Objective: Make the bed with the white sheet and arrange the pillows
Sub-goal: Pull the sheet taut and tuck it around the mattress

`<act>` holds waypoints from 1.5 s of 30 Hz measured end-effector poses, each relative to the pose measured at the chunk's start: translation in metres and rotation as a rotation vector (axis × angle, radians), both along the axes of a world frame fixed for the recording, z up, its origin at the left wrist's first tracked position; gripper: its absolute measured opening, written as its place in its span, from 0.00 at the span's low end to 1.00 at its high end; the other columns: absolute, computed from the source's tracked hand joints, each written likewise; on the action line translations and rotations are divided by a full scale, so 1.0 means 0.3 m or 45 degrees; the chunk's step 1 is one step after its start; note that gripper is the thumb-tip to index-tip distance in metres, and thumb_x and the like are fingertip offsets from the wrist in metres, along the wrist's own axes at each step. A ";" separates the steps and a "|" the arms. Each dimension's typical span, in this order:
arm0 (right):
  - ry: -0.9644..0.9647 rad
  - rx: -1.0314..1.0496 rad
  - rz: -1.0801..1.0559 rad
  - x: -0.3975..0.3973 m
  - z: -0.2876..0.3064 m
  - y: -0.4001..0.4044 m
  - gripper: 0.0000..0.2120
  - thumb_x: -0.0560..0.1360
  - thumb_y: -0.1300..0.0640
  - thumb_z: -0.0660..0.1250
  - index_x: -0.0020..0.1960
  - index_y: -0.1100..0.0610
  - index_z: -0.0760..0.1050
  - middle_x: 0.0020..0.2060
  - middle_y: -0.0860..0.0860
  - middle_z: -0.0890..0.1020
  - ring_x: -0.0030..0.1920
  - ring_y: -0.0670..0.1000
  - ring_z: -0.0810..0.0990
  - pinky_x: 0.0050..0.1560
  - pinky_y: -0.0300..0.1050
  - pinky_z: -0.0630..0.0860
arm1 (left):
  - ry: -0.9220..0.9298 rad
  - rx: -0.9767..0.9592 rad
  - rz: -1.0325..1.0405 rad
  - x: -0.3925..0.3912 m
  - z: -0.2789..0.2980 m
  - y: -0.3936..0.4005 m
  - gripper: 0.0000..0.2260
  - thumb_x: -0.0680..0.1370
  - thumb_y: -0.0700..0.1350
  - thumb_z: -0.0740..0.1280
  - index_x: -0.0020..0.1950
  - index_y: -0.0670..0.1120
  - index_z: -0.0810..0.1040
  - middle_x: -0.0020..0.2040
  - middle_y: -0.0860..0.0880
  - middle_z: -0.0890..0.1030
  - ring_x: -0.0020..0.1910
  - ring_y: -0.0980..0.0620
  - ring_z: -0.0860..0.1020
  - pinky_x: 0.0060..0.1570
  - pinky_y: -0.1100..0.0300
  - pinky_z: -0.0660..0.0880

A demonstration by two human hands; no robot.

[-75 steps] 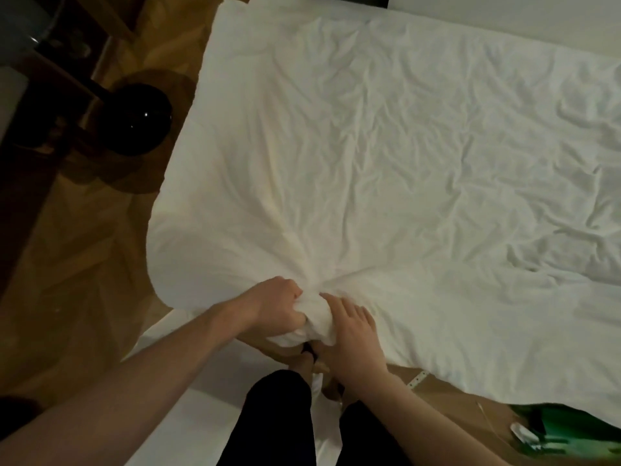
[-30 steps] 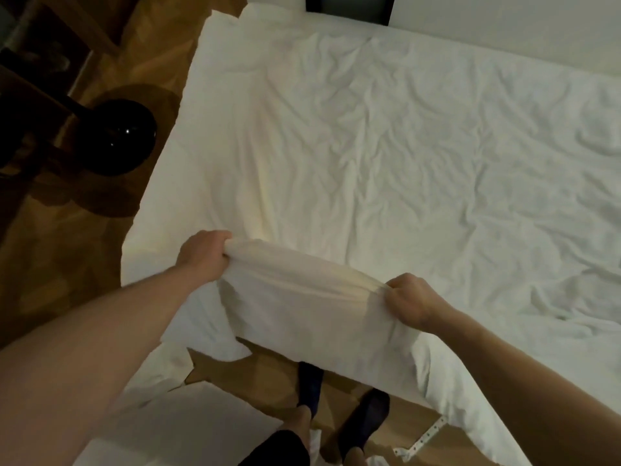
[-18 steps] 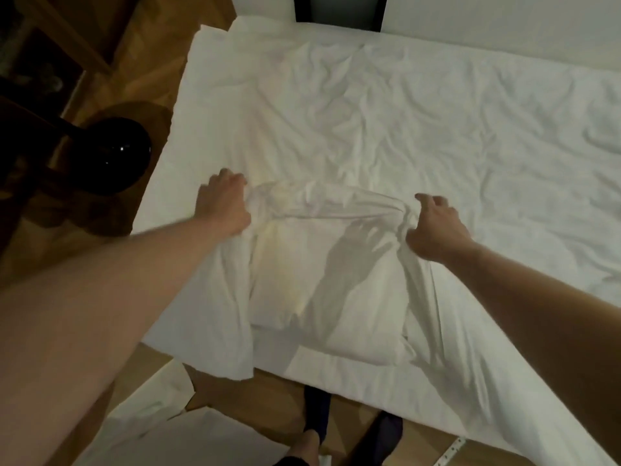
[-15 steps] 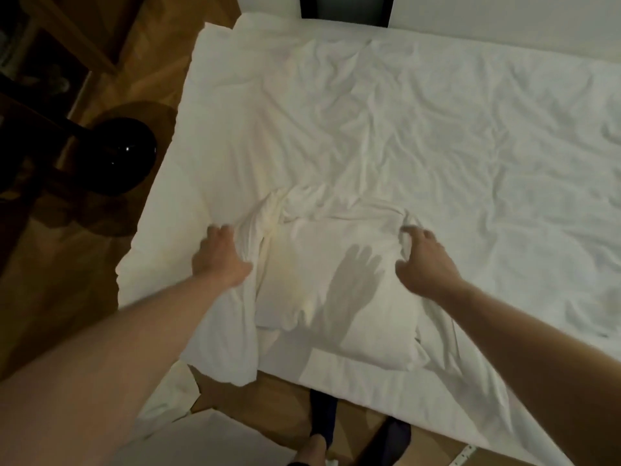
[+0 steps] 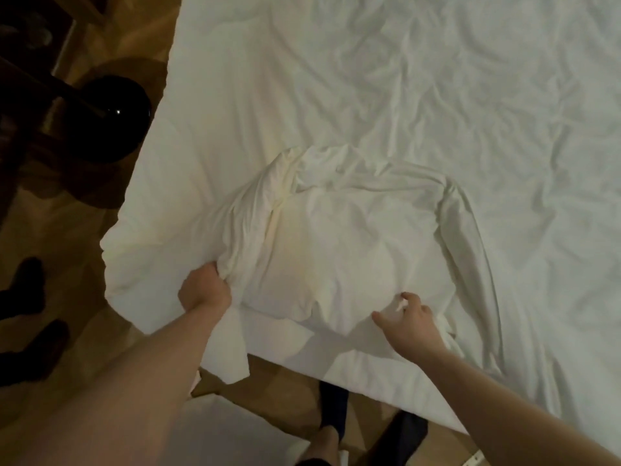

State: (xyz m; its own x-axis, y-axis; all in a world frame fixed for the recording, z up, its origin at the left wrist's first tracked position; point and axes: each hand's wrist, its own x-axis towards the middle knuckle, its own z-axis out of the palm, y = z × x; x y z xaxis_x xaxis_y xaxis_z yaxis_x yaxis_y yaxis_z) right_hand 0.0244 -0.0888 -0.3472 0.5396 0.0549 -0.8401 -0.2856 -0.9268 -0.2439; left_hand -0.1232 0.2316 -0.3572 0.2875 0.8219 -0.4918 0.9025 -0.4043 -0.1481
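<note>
Left hand (image 5: pixel 205 290): fingers curled, gripping a bunched fold of the white sheet (image 5: pixel 386 105) at the bed's near left corner.
Right hand (image 5: pixel 408 322): fingers spread and relaxed, holding nothing; fingertips touch the cloth at the near edge, thumb out to the left.
Between the hands: folded-back flap of sheet (image 5: pixel 342 243), rumpled, lying on top of the spread part; its far edge forms a raised ridge.
Beyond the hands: the sheet covers the bed, wrinkled all over.
Below the hands: sheet edge hangs over the bed side; wooden floor (image 5: pixel 60 297); the person's dark-socked feet (image 5: pixel 336 415).
Left of left hand: round black object (image 5: pixel 107 119) on the floor, beside the bed.
Pillows: cannot tell.
</note>
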 end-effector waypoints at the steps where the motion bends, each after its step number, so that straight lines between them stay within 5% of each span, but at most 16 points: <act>1: 0.000 0.008 -0.007 0.008 0.004 0.002 0.37 0.76 0.40 0.70 0.78 0.53 0.59 0.71 0.59 0.68 0.64 0.61 0.76 0.61 0.53 0.75 | 0.065 -0.017 -0.178 0.010 0.030 0.052 0.10 0.78 0.47 0.67 0.56 0.46 0.82 0.52 0.43 0.84 0.49 0.41 0.83 0.48 0.52 0.79; 4: -0.035 0.029 -0.026 0.047 0.047 -0.010 0.34 0.78 0.44 0.68 0.78 0.54 0.59 0.71 0.59 0.69 0.66 0.62 0.75 0.65 0.55 0.74 | 0.325 -0.144 -0.737 0.057 0.189 0.261 0.06 0.77 0.47 0.66 0.51 0.51 0.82 0.49 0.47 0.84 0.47 0.46 0.82 0.45 0.57 0.76; 8: -0.097 0.012 -0.016 0.111 0.126 -0.014 0.33 0.78 0.45 0.66 0.78 0.54 0.60 0.73 0.57 0.70 0.66 0.60 0.76 0.64 0.56 0.74 | 0.596 0.114 -1.189 0.246 0.469 0.598 0.06 0.74 0.47 0.67 0.49 0.57 0.80 0.49 0.52 0.82 0.47 0.49 0.81 0.45 0.57 0.77; 13: -0.210 0.097 -0.062 0.186 0.177 0.020 0.30 0.78 0.47 0.66 0.76 0.54 0.63 0.70 0.57 0.73 0.64 0.58 0.79 0.64 0.57 0.76 | -0.080 0.345 -0.796 0.551 0.657 0.699 0.14 0.78 0.38 0.67 0.64 0.46 0.77 0.57 0.39 0.80 0.54 0.35 0.78 0.55 0.43 0.78; 17: -0.257 0.125 -0.067 0.209 0.174 0.032 0.28 0.78 0.48 0.67 0.76 0.54 0.65 0.69 0.56 0.75 0.63 0.57 0.79 0.63 0.55 0.76 | -0.023 -0.078 -0.509 0.678 0.551 0.501 0.25 0.78 0.44 0.64 0.76 0.49 0.69 0.74 0.42 0.71 0.70 0.38 0.72 0.69 0.48 0.70; 24: -0.150 0.118 -0.236 0.120 0.172 -0.155 0.29 0.79 0.47 0.68 0.76 0.53 0.65 0.68 0.54 0.76 0.55 0.53 0.79 0.49 0.48 0.76 | 0.145 -0.529 -0.726 0.606 0.329 -0.042 0.25 0.77 0.47 0.64 0.74 0.51 0.71 0.74 0.47 0.71 0.71 0.45 0.72 0.69 0.53 0.70; 29: 0.004 0.013 -0.718 0.009 0.151 -0.461 0.31 0.79 0.44 0.69 0.76 0.53 0.64 0.64 0.53 0.77 0.58 0.56 0.80 0.60 0.59 0.80 | -0.012 -0.736 -0.710 0.565 0.215 -0.431 0.22 0.74 0.52 0.67 0.68 0.52 0.76 0.68 0.50 0.77 0.65 0.48 0.77 0.66 0.55 0.73; 32: 0.119 -0.032 -1.175 -0.016 0.141 -0.657 0.33 0.80 0.44 0.68 0.78 0.56 0.62 0.61 0.56 0.77 0.57 0.59 0.80 0.53 0.58 0.81 | -0.015 -0.787 -0.425 0.511 0.161 -0.628 0.19 0.73 0.58 0.67 0.60 0.50 0.80 0.59 0.50 0.82 0.55 0.48 0.80 0.58 0.57 0.77; 35: 0.232 -0.056 -1.518 -0.043 0.120 -0.835 0.37 0.79 0.39 0.68 0.79 0.57 0.61 0.67 0.57 0.74 0.59 0.62 0.79 0.48 0.58 0.81 | 0.102 -0.926 0.232 0.413 0.131 -0.745 0.31 0.72 0.70 0.65 0.54 0.42 0.82 0.48 0.46 0.84 0.45 0.47 0.83 0.50 0.52 0.83; 39: 0.419 0.052 -1.811 -0.060 0.040 -0.995 0.41 0.76 0.33 0.67 0.80 0.52 0.60 0.76 0.58 0.67 0.67 0.66 0.75 0.54 0.63 0.81 | 0.128 -1.128 0.844 0.288 0.103 -0.841 0.43 0.61 0.82 0.64 0.55 0.45 0.78 0.54 0.46 0.83 0.50 0.46 0.83 0.48 0.53 0.82; 42: 0.427 0.293 -1.975 -0.023 -0.007 -1.031 0.34 0.80 0.37 0.65 0.79 0.51 0.62 0.74 0.60 0.66 0.67 0.65 0.74 0.67 0.64 0.75 | -0.368 -1.046 1.100 0.286 0.035 -0.896 0.31 0.72 0.67 0.72 0.64 0.46 0.74 0.56 0.46 0.82 0.50 0.46 0.84 0.49 0.53 0.82; 45: 0.268 0.347 -2.137 0.036 -0.040 -1.065 0.18 0.81 0.47 0.69 0.64 0.59 0.74 0.64 0.59 0.75 0.50 0.55 0.80 0.49 0.51 0.85 | -0.473 -0.713 0.987 0.262 0.009 -0.951 0.27 0.74 0.52 0.74 0.67 0.36 0.75 0.51 0.42 0.82 0.45 0.43 0.84 0.50 0.50 0.83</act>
